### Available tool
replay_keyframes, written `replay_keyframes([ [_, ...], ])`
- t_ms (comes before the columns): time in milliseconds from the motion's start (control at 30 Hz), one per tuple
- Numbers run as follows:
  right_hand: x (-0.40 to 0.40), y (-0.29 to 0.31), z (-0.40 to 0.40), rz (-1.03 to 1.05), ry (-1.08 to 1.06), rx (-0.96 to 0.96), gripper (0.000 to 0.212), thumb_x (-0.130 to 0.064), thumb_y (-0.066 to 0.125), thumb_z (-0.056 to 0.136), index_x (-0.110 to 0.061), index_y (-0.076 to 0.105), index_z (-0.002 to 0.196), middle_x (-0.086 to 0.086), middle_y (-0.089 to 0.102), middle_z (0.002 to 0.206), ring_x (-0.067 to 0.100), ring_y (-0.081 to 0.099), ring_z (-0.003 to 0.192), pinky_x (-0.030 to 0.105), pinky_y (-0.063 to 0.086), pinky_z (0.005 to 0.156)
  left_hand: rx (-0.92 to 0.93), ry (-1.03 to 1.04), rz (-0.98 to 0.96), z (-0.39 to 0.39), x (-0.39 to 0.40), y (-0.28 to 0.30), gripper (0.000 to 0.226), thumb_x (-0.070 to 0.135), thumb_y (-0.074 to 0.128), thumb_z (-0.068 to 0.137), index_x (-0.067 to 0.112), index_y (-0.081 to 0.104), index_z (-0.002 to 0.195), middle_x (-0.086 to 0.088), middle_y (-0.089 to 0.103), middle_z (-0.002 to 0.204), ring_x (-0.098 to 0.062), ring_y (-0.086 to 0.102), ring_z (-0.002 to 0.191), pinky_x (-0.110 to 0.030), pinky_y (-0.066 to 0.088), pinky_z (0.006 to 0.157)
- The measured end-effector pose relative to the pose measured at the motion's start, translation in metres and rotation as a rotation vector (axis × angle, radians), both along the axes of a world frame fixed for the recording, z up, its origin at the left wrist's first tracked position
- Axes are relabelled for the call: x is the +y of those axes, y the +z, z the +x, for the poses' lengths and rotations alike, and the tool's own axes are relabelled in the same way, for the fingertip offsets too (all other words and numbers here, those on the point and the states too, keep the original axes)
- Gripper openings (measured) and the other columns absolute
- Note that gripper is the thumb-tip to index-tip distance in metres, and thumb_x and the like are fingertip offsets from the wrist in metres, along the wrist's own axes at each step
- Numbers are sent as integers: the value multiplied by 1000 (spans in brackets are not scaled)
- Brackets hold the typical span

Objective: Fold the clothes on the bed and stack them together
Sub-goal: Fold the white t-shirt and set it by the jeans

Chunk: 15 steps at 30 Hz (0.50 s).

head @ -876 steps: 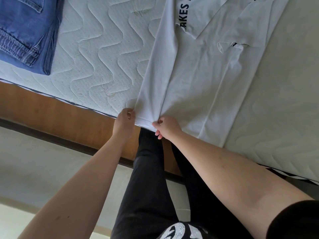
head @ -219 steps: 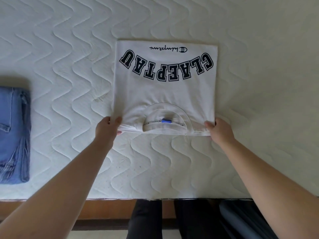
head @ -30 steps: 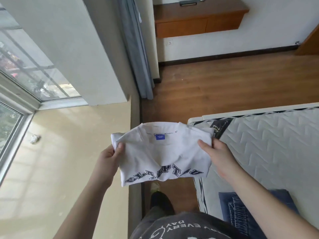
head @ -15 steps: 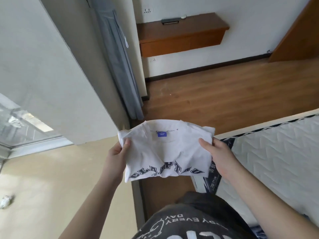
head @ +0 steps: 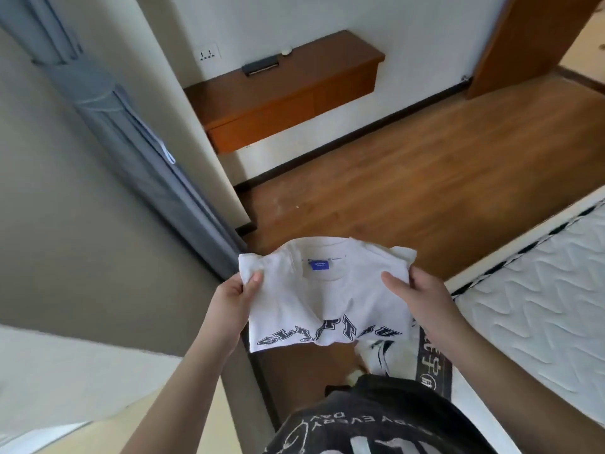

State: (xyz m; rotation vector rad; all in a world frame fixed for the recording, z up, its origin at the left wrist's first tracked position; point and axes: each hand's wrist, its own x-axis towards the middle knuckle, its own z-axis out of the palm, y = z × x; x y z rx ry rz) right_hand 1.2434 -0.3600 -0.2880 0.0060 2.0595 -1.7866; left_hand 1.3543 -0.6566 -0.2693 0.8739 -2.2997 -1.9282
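Fingers of both hands hidden behind the folded T-shirt (head: 327, 299).

Grey curtain (head: 131, 139) left; wall-mounted wooden shelf (head: 288, 93) bearing a dark flat object (head: 260, 67), possibly a remote; wood floor (head: 409, 178).

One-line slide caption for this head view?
Both hands, left and right, hold a folded white T-shirt above the floor beside the mattress.
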Motion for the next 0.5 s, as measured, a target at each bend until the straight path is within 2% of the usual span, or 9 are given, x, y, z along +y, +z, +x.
replay_keyframes([
  [133,-10,16,-56,30,-48,-16,17,-33,69,90,-22,71,104,-6,76,95,15,73,89,45,57,85,-23,-57,-18,-74,-17,10,30,42,59,97,16,72,92,-16,72,92,-16,64,77,-35,47,75],
  [167,-12,20,-67,33,-68,-15,18,-32,69,90,-21,71,105,-5,76,95,16,72,90,44,57,86,-28,-68,-21,-91,-21,12,32,43,59,96,14,71,92,-19,71,92,-17,63,77,-35,47,75],
  [233,-14,28,-85,48,-108,10,17,-30,69,90,-20,71,104,-4,76,94,18,72,90,41,56,82,-22,-104,-13,-122,-26,15,30,46,58,96,19,72,95,-9,74,88,-14,68,78,-30,52,73],
  [300,-16,34,-102,105,-148,42,17,-31,68,91,-18,70,101,-2,75,91,20,71,88,40,55,77,-25,-147,18,-156,-28,16,25,44,57,97,25,73,100,1,76,94,-13,72,84,-28,53,74],
  [400,-18,37,-122,158,-242,56,20,-31,68,91,-14,70,101,4,74,92,24,70,88,48,56,82,-43,-167,172,-211,-29,13,24,35,59,97,18,73,106,-5,75,106,-19,72,98,-30,54,80],
  [500,-19,32,-141,161,-376,41,20,-32,69,90,-14,70,99,2,75,92,23,71,88,52,55,84,-77,-225,305,-265,-29,7,24,37,64,91,19,75,101,-6,75,108,-18,72,97,-23,57,69],
])
